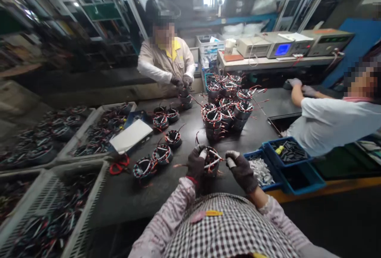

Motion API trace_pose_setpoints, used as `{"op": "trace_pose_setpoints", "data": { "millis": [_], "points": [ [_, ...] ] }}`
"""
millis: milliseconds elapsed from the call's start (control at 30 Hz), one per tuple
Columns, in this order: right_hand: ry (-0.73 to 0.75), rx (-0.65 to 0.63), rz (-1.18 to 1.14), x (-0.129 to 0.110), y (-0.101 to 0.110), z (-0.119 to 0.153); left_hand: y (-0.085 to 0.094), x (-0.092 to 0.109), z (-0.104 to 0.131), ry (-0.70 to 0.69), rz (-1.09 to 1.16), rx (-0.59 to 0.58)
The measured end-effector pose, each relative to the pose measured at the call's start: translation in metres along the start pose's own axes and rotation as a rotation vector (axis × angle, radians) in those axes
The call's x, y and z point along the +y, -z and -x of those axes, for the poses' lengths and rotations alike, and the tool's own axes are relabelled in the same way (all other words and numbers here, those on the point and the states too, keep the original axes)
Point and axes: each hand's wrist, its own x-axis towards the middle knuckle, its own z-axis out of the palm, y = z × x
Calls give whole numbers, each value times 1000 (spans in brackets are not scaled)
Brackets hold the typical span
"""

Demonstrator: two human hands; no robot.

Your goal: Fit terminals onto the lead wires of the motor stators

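Note:
A round wound coil part (212,162) with red and white wires stands on the dark table in front of me. My left hand (197,162), in a dark glove with pale fingertips, is closed on the left side of this part. On its right, my right hand (241,170), gloved the same way, has its fingers pinched together by the end of a wire; whatever lies between the fingertips is too small to make out. Stacked wound parts (213,121) stand just beyond my hands, and several single ones (162,153) sit to the left.
Blue bins (302,176) with silvery and black pieces stand at the right. Crates (98,170) full of wired parts line the left, near a white box (131,135) and red-handled scissors (119,165). One person (166,61) works across the table, another (336,119) at the right.

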Motion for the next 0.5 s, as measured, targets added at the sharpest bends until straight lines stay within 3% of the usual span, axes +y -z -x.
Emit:
{"op": "trace_pose_setpoints", "data": {
  "millis": [133,333,500],
  "points": [
    [116,-44,97,3,7,2,-2,-9,-3,-23,24,32],
    [-81,-138,135,13,35,16,2,-17,-19,14,78,53],
    [-152,-150,97,14,23,25,3,-23,-19,-12,63,42]
  ]
}}
